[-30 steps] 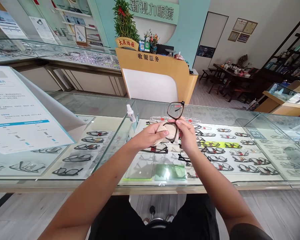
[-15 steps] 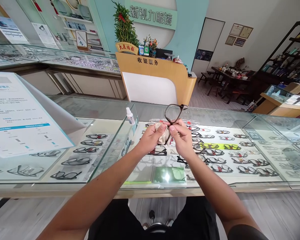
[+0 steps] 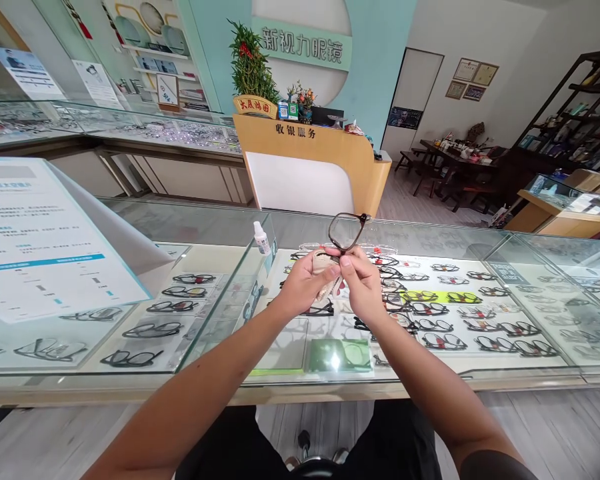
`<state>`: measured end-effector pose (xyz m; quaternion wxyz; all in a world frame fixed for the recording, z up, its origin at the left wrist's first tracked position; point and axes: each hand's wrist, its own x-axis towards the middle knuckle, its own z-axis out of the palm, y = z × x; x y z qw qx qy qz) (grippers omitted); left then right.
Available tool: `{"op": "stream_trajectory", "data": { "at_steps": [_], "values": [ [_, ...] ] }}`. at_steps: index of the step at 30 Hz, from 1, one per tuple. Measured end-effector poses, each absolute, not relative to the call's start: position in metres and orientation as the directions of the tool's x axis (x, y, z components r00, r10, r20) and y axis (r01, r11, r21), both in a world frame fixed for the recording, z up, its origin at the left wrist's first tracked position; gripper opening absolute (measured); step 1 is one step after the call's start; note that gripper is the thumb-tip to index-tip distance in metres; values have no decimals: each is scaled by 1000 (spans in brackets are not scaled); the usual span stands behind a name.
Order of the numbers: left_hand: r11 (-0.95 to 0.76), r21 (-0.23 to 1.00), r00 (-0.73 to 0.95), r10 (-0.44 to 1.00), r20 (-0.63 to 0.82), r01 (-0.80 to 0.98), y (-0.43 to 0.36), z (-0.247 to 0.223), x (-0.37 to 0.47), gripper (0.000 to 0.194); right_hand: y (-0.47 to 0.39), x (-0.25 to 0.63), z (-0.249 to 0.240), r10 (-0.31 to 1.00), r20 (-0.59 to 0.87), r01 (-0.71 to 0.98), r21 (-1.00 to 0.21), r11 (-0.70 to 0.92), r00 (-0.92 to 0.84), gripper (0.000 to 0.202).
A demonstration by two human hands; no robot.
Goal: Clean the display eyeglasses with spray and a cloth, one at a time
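My left hand (image 3: 305, 281) is closed on a beige cloth (image 3: 325, 268), its thumb pressed over the fabric. Close against it, my right hand (image 3: 364, 280) pinches a pair of dark-framed glasses (image 3: 334, 237). One lens stands up above my fingers over the glass counter; the other part of the frame is hidden by the cloth and my hands. To the left, a small white spray bottle (image 3: 261, 239) stands on the counter.
Many glasses lie in rows inside the glass display counter (image 3: 450, 373). A large printed sign (image 3: 45, 247) stands at the left. Beyond the counter is a wooden reception desk (image 3: 370, 170) with a plant (image 3: 253, 70).
My left thumb and the cloth have shifted slightly, with more cloth now showing below the fingers. Both hands remain together at the glasses. The whole view has tipped a little, so the background sits lower.
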<state>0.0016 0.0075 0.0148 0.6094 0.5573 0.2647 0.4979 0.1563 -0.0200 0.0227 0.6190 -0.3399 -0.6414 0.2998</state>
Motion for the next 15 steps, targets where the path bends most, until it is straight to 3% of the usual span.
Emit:
{"op": "stream_trajectory", "data": {
  "at_steps": [9,13,15],
  "values": [
    [-160,961,311,923,226,-224,12,10,0,60,-21,167,31,723,688,153,-723,674,65,47],
    [-194,967,149,964,219,-163,18,24,-15,59,-12,184,34,706,669,130,-740,659,233,31],
    [-238,971,77,968,238,-9,21,38,-30,55,-7,190,34,712,652,86,-751,655,261,31]
  ]
}}
